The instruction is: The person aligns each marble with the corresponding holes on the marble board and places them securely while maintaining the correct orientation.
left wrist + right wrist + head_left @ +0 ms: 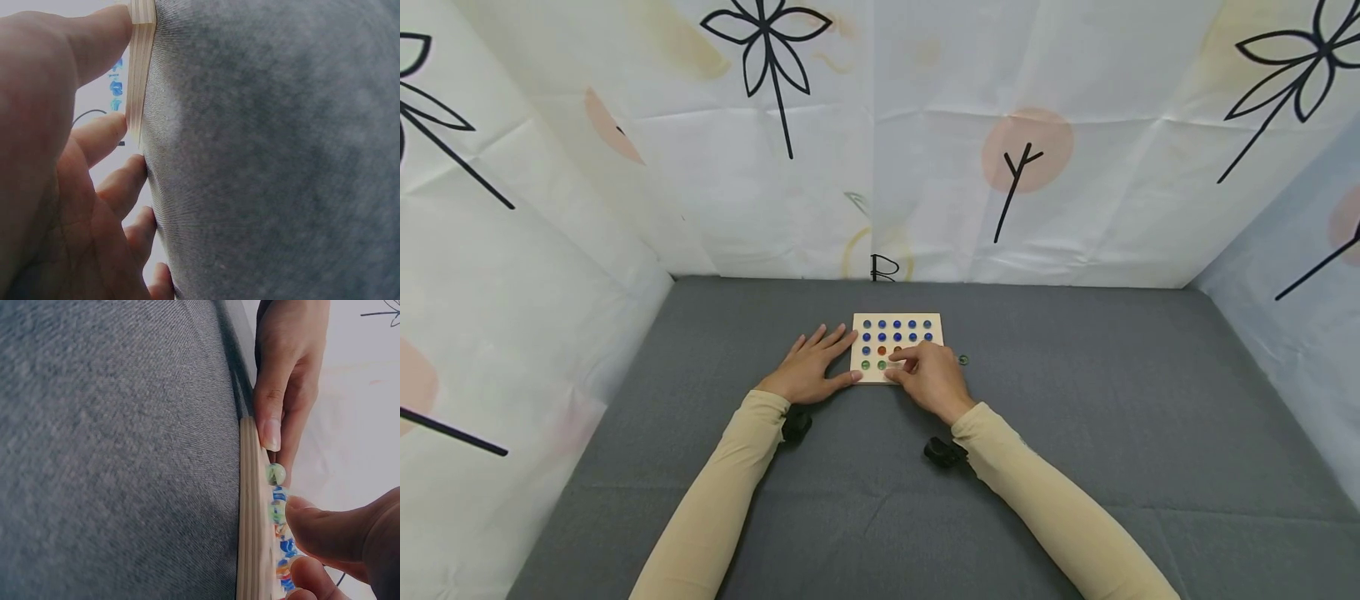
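Note:
A pale wooden board lies on the grey table, holding rows of glass marbles. Two back rows are blue; in the third, a blue marble sits left of an orange-red marble. Two green marbles stand in the front row at left. My left hand lies spread, its thumb and forefinger at the board's left edge. Over the front right of the board, my right hand has thumb and forefinger bent and parted, with no marble showing between their tips. The hand hides the marbles or holes beneath it.
One loose green marble lies on the grey cloth just right of the board. Patterned white sheets hang behind and along both sides of the table.

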